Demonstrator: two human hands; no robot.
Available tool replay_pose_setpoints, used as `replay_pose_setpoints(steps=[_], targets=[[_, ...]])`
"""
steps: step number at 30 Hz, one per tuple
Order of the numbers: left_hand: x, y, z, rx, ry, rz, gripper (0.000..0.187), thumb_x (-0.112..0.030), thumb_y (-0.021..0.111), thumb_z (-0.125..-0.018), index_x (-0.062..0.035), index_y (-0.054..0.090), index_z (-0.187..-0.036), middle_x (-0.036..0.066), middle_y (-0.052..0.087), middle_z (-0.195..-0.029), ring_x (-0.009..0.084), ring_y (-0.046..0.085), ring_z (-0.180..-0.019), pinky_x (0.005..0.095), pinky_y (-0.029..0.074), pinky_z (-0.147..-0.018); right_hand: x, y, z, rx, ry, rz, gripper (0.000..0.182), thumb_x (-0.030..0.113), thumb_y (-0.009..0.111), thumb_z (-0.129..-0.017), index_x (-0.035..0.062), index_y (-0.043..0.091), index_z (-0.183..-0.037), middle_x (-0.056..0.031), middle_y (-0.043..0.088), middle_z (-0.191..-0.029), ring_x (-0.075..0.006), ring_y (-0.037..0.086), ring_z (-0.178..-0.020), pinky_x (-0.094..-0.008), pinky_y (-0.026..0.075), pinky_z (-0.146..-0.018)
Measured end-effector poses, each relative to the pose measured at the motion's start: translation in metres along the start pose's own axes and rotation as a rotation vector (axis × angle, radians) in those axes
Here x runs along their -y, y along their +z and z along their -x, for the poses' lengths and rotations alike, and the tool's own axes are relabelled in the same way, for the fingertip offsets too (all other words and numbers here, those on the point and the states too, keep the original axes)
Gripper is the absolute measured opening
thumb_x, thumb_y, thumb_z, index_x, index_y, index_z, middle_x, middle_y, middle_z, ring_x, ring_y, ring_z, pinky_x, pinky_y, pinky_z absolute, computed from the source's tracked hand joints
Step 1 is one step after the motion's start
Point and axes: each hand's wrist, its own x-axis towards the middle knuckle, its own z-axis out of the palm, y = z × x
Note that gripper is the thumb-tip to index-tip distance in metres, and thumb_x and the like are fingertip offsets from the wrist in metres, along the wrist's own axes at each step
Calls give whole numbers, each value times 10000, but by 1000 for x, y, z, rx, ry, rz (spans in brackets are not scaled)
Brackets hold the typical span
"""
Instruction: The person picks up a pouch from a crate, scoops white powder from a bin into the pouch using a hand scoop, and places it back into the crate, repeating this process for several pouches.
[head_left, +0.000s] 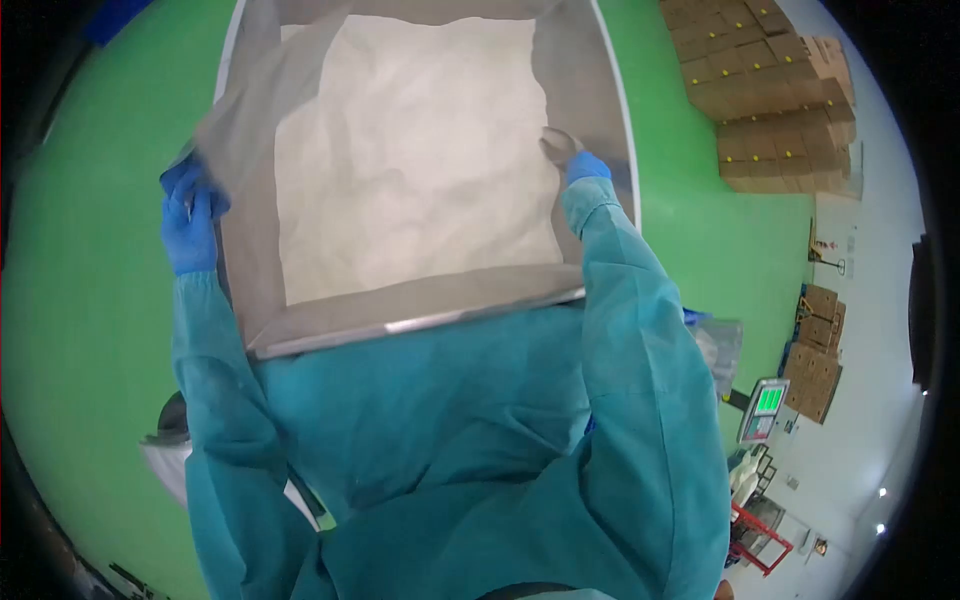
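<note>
A large metal bin (430, 318) with a pale rim holds a broad mass of cream-white material (430, 160), its surface slightly uneven. At the bin's left wall, my left hand (190, 215) in a blue glove grips a greyish see-through sheet (250, 120), which is blurred and reaches over the left side of the bin. Inside the right wall, my right hand (588, 168), also blue-gloved, is closed on a small metal scoop (560, 147) at the right edge of the white material. Its fingers are partly hidden by the cuff.
Stacked cardboard boxes (760, 100) stand at the upper right on the green floor (690, 240). A scale with a lit green display (768, 400), a clear bag (722, 350) and a red trolley frame (755, 540) are at the right. Something white and dark (170, 450) lies beside my left sleeve.
</note>
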Motion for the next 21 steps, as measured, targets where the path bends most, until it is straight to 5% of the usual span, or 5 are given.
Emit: replay_pose_setpoints(steps=[3, 5, 7, 9, 21], targets=[[89, -5, -9, -39, -39, -42, 229, -30, 565, -839, 12, 597, -1061, 70, 590, -1048, 116, 536, -929, 267, 456, -789, 2, 62, -69, -197, 140, -60, 361, 294, 404, -884, 31, 617, -1011, -173, 620, -1063, -338, 601, -972, -430, 482, -822], [97, -15, -3, -21, -207, -58, 235, -13, 549, -845, 33, 581, -1072, 72, 595, -1057, 121, 541, -940, 268, 461, -801, 25, 118, -76, -240, 238, -177, 306, 279, 407, -909, 55, 609, -960, -139, 639, -917, -313, 631, -875, -429, 503, -740], [74, -6, 5, -55, -113, -66, 239, -5, 545, -846, 32, 574, -1080, 70, 603, -1037, 126, 552, -938, 264, 457, -804, 29, 167, -73, -204, 220, -214, 299, 284, 399, -909, 46, 570, -968, -162, 639, -879, -328, 635, -840, -449, 500, -725], [55, -1, 6, -77, -83, -93, 241, 1, 545, -844, 36, 569, -1082, 71, 608, -1031, 129, 559, -938, 263, 453, -812, 33, 202, -67, -89, 87, -200, 358, 308, 380, -886, 6, 501, -1036, -241, 620, -949, -384, 612, -868, -488, 473, -778], [43, 6, 5, 3, -109, -143, 224, 5, 516, -871, 32, 573, -1086, 76, 621, -1006, 116, 571, -883, 249, 471, -739, 131, 208, 57, 277, -585, -194, 356, 265, 470, -835, 9, 454, -1082, -217, 636, -829, -388, 620, -761, -482, 480, -708]])
